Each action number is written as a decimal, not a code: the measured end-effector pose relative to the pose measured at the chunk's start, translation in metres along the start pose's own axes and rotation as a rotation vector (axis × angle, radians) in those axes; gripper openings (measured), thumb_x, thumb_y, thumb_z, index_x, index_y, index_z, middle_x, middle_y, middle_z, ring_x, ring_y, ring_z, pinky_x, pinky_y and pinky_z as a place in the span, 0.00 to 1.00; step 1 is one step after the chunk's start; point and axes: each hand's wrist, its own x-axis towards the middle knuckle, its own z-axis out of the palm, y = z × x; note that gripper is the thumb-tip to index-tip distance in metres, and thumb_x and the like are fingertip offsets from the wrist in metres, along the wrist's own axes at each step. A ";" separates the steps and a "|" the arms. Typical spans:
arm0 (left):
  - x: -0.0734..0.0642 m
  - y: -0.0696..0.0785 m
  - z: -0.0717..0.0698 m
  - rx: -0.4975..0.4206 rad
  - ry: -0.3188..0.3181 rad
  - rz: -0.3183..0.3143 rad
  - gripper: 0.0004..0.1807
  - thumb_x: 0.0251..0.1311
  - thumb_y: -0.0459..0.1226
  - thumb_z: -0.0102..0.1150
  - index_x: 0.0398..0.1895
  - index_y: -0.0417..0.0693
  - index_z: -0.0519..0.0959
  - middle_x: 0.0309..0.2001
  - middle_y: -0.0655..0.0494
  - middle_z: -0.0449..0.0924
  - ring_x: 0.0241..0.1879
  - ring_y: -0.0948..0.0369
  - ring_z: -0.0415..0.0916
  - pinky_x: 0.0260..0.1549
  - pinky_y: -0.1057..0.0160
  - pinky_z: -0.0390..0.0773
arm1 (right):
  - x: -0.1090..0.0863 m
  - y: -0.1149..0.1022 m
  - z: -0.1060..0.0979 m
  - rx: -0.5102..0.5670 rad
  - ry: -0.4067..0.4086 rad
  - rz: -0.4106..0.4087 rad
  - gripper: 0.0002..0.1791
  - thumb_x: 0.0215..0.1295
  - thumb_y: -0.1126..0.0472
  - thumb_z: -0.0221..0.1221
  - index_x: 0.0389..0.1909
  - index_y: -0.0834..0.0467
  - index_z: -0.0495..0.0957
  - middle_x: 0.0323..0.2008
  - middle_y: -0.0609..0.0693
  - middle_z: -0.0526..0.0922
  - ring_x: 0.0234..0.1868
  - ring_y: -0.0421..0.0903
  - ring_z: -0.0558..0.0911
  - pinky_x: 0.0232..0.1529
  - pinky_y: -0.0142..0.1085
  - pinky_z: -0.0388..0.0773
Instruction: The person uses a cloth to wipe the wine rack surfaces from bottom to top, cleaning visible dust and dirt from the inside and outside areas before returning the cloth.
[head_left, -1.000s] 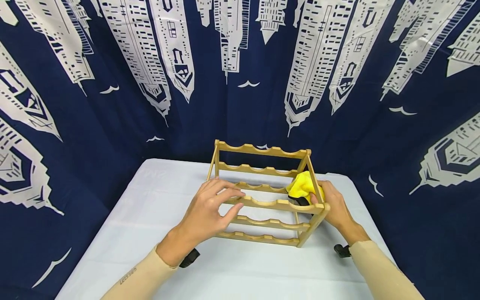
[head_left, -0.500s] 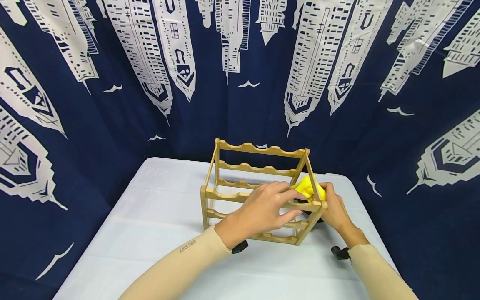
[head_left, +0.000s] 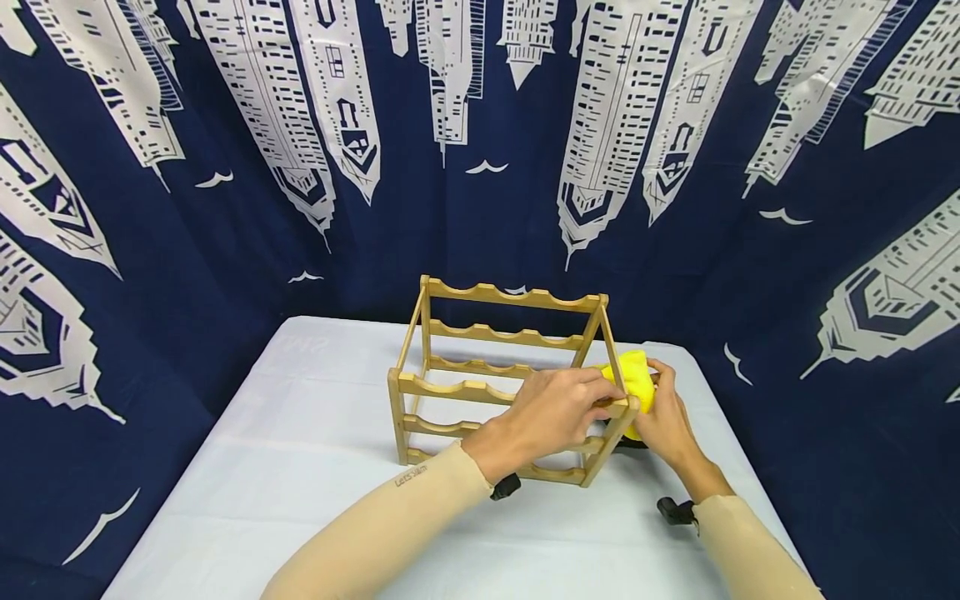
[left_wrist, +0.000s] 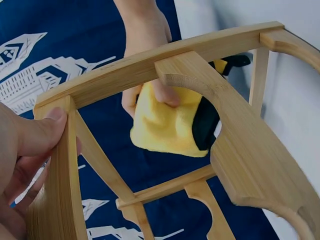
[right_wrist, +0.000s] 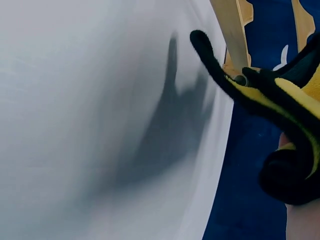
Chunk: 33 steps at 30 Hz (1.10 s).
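A wooden wine rack [head_left: 442,387] with scalloped rails stands on the table. My left hand [head_left: 555,404] pinches its top front rail near the right end; in the left wrist view the thumb [left_wrist: 42,130] lies over the wood and other fingers curl behind it. At the rack's right side my right hand [head_left: 667,421] grips a bunched yellow cloth [head_left: 636,383] with black edging. In the left wrist view the cloth [left_wrist: 165,122] appears through the frame. The right wrist view shows black-edged cloth folds [right_wrist: 270,100] hanging beside the rack, hiding most of the hand.
The table wears a white cover [head_left: 315,433]. Behind it hangs a dark blue curtain [head_left: 465,217] printed with white buildings and birds. Small black devices are on both wrists, with one device [head_left: 677,510] showing below the right hand.
My left hand has moved right along the front rail to its right end and closed on it. My right hand has drawn the yellow cloth rightward, more of it now outside the rack's side.
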 end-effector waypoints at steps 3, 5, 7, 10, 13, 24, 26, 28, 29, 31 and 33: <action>-0.007 -0.003 -0.003 -0.019 0.019 -0.001 0.12 0.77 0.40 0.79 0.60 0.59 0.95 0.49 0.67 0.95 0.39 0.70 0.91 0.30 0.82 0.76 | -0.003 -0.001 -0.001 0.022 0.007 0.024 0.47 0.74 0.68 0.68 0.87 0.68 0.55 0.67 0.74 0.78 0.58 0.69 0.82 0.58 0.50 0.78; -0.014 -0.005 -0.006 -0.032 0.030 -0.004 0.11 0.77 0.39 0.79 0.59 0.59 0.96 0.47 0.67 0.94 0.35 0.70 0.87 0.27 0.83 0.70 | -0.004 -0.003 -0.001 0.037 0.018 0.032 0.45 0.73 0.68 0.68 0.85 0.71 0.57 0.69 0.75 0.77 0.60 0.69 0.81 0.61 0.55 0.76; -0.020 -0.009 -0.010 -0.050 0.040 -0.002 0.11 0.77 0.38 0.78 0.58 0.58 0.96 0.46 0.66 0.94 0.32 0.70 0.85 0.25 0.82 0.67 | -0.006 -0.004 -0.002 0.042 0.032 0.036 0.43 0.73 0.68 0.69 0.83 0.72 0.60 0.69 0.74 0.78 0.60 0.68 0.81 0.61 0.57 0.76; -0.031 -0.016 -0.017 -0.058 0.063 0.003 0.10 0.77 0.37 0.78 0.57 0.57 0.96 0.45 0.66 0.95 0.32 0.70 0.84 0.26 0.80 0.69 | -0.009 -0.008 -0.002 0.050 0.052 0.034 0.40 0.72 0.67 0.70 0.79 0.71 0.64 0.65 0.72 0.81 0.57 0.66 0.82 0.57 0.51 0.76; -0.041 -0.025 -0.023 -0.046 0.093 0.013 0.10 0.77 0.37 0.79 0.56 0.57 0.96 0.44 0.66 0.94 0.31 0.69 0.84 0.27 0.78 0.73 | -0.010 -0.013 -0.002 0.051 0.062 0.019 0.37 0.72 0.68 0.72 0.77 0.69 0.66 0.62 0.70 0.83 0.55 0.62 0.83 0.54 0.40 0.75; -0.074 -0.049 -0.048 -0.025 0.148 0.048 0.11 0.71 0.34 0.82 0.52 0.58 0.95 0.41 0.68 0.93 0.37 0.69 0.89 0.34 0.72 0.84 | -0.016 -0.037 -0.002 0.092 0.035 -0.049 0.38 0.73 0.68 0.76 0.77 0.65 0.67 0.62 0.67 0.86 0.53 0.57 0.84 0.50 0.29 0.78; -0.080 -0.052 -0.053 -0.033 0.157 0.053 0.12 0.69 0.32 0.83 0.50 0.57 0.95 0.40 0.67 0.93 0.37 0.69 0.90 0.35 0.71 0.86 | -0.017 -0.040 -0.001 0.097 0.031 -0.062 0.38 0.73 0.68 0.76 0.77 0.65 0.67 0.63 0.67 0.86 0.53 0.56 0.83 0.50 0.28 0.78; -0.086 -0.056 -0.057 -0.042 0.164 0.058 0.12 0.68 0.31 0.83 0.48 0.56 0.94 0.39 0.66 0.93 0.37 0.69 0.90 0.35 0.70 0.86 | -0.018 -0.042 0.000 0.102 0.027 -0.071 0.38 0.73 0.68 0.77 0.77 0.66 0.67 0.63 0.67 0.85 0.54 0.56 0.83 0.51 0.27 0.78; -0.089 -0.057 -0.059 -0.043 0.168 0.061 0.12 0.67 0.31 0.83 0.47 0.56 0.94 0.39 0.66 0.93 0.36 0.68 0.90 0.35 0.69 0.86 | -0.019 -0.043 0.001 0.103 0.028 -0.075 0.38 0.74 0.68 0.77 0.77 0.66 0.67 0.64 0.67 0.85 0.54 0.56 0.83 0.51 0.27 0.78; -0.095 -0.061 -0.063 -0.041 0.178 0.062 0.12 0.66 0.31 0.83 0.46 0.56 0.93 0.39 0.66 0.93 0.37 0.68 0.91 0.36 0.67 0.87 | -0.019 -0.046 0.002 0.107 0.030 -0.080 0.38 0.74 0.68 0.77 0.77 0.66 0.67 0.65 0.67 0.85 0.55 0.56 0.83 0.52 0.26 0.77; -0.101 -0.066 -0.067 -0.043 0.185 0.055 0.12 0.66 0.31 0.83 0.45 0.56 0.93 0.39 0.66 0.94 0.37 0.67 0.91 0.39 0.64 0.87 | -0.020 -0.048 0.002 0.113 0.025 -0.080 0.39 0.74 0.68 0.77 0.78 0.65 0.67 0.66 0.67 0.85 0.56 0.57 0.84 0.53 0.26 0.77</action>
